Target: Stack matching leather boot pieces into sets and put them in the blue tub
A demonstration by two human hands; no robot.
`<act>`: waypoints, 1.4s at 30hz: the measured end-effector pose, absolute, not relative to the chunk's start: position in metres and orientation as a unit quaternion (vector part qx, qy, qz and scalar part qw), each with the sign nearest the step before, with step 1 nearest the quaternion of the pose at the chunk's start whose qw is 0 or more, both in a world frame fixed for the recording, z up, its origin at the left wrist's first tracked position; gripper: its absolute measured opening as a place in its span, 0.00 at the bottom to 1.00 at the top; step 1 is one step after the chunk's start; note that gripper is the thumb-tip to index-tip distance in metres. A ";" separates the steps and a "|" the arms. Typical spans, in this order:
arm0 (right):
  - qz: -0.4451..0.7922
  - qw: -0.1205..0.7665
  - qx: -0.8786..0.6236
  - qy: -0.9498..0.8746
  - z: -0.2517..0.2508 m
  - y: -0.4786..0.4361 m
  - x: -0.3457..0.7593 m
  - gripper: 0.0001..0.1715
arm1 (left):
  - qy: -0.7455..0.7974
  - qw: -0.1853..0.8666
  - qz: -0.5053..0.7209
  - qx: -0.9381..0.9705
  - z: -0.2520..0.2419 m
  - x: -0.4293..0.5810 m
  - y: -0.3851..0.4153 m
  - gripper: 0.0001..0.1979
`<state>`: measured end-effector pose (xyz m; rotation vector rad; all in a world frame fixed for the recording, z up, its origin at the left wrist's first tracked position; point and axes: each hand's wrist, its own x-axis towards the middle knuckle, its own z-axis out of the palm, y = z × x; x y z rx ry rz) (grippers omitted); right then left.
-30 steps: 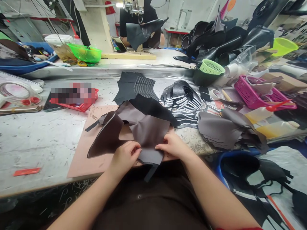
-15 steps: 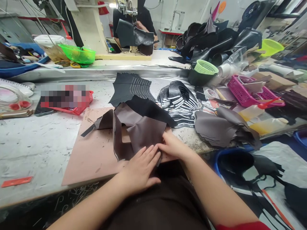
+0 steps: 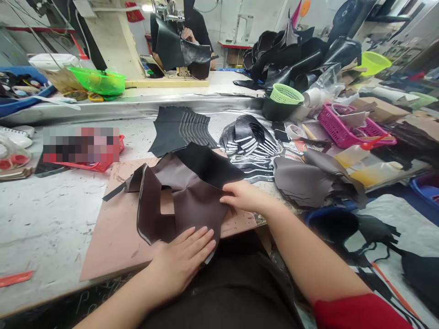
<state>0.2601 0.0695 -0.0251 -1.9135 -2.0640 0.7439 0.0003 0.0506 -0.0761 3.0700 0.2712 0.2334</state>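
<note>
A dark brown leather piece [image 3: 192,201] lies folded on a pinkish cutting board [image 3: 120,228] at the table's near edge. My left hand [image 3: 183,258] rests flat on its lower edge, fingers stretched out and together. My right hand [image 3: 242,196] presses on the leather's right edge, fingers extended over it. A black fabric piece [image 3: 206,164] lies partly over the top of the brown one.
Fanned black cut pieces [image 3: 181,128] and a heap of black strips [image 3: 252,137] lie behind. A stack of grey-brown leather [image 3: 308,180] sits to the right. Red tray [image 3: 99,164], green bowl [image 3: 98,80], green basket [image 3: 286,95] and pink basket [image 3: 343,130] stand around. Another person sews at the far machine [image 3: 174,41].
My left hand went from pinching the leather's edge to lying flat on it. The brown piece was folded over to the right; my right hand slid up along its right edge.
</note>
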 end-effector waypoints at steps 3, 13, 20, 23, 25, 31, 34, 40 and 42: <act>0.231 0.123 -0.671 -0.694 -0.028 0.067 0.255 0.14 | 0.088 0.026 0.078 0.993 -0.071 0.004 0.051 0.25; 0.173 0.132 -0.694 -0.686 -0.039 0.064 0.244 0.08 | 0.118 0.023 0.040 0.992 -0.045 0.051 0.062 0.12; 0.130 0.164 -0.687 -0.696 -0.046 0.059 0.240 0.06 | 0.124 0.006 0.122 0.985 -0.071 0.061 0.079 0.13; 0.088 0.211 -0.675 -0.702 -0.056 0.040 0.231 0.04 | 0.172 -0.002 0.182 0.968 -0.077 0.058 0.076 0.18; 0.065 0.240 -0.655 -0.713 -0.066 0.026 0.225 0.07 | 0.179 0.007 0.184 0.966 -0.079 0.057 0.075 0.17; -0.014 0.336 -0.634 -0.697 -0.081 0.014 0.222 0.10 | 0.179 0.017 0.171 0.969 -0.077 0.057 0.075 0.17; 0.103 0.307 -0.672 -0.666 -0.071 0.026 0.232 0.07 | 0.178 0.012 0.164 0.970 -0.079 0.056 0.075 0.18; 0.213 0.234 -0.669 -0.672 -0.048 0.049 0.253 0.03 | 0.189 0.020 0.171 0.967 -0.088 0.055 0.073 0.20; 0.223 0.215 -0.665 -0.680 -0.046 0.053 0.255 0.04 | 0.188 0.020 0.170 0.967 -0.088 0.056 0.073 0.20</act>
